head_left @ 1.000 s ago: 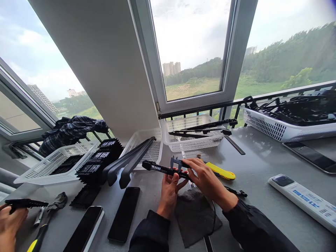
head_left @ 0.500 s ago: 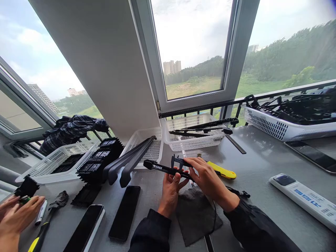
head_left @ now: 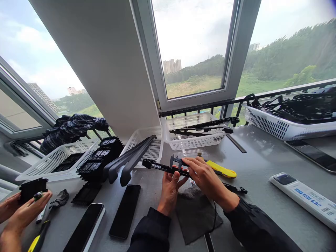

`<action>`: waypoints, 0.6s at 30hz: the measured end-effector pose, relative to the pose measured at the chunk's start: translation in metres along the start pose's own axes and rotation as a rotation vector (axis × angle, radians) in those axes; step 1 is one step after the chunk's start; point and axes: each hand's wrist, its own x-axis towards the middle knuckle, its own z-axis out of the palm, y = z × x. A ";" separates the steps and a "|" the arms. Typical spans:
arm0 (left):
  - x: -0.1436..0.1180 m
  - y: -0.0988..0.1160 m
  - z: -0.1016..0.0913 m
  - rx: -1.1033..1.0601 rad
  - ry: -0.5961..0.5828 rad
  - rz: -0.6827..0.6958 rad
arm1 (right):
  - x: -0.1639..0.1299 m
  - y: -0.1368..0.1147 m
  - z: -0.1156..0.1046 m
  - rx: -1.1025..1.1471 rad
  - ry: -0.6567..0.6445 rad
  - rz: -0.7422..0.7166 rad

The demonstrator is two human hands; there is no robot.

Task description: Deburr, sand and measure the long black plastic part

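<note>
We see the left hand closed from below around a long black plastic strip, held just above the grey cloth on the counter. The right hand grips a caliper whose jaws sit on the strip. Just beyond the cloth lies a yellow utility knife; left of the cloth lie two dark phones. At the far left a co-worker's hands hold a small black part.

Bare hands, long dark sleeves down to the wrists
</note>
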 end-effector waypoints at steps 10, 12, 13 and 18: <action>0.001 0.004 -0.005 0.195 0.012 0.013 | 0.002 -0.006 -0.008 0.009 -0.043 -0.027; 0.001 0.003 -0.004 0.207 0.031 0.038 | 0.002 -0.005 -0.009 0.011 -0.033 -0.027; 0.001 0.003 -0.004 0.215 0.039 0.049 | 0.002 -0.005 -0.008 0.011 -0.029 -0.028; 0.002 0.003 -0.003 0.264 0.116 0.121 | 0.002 -0.004 -0.007 0.028 -0.026 -0.034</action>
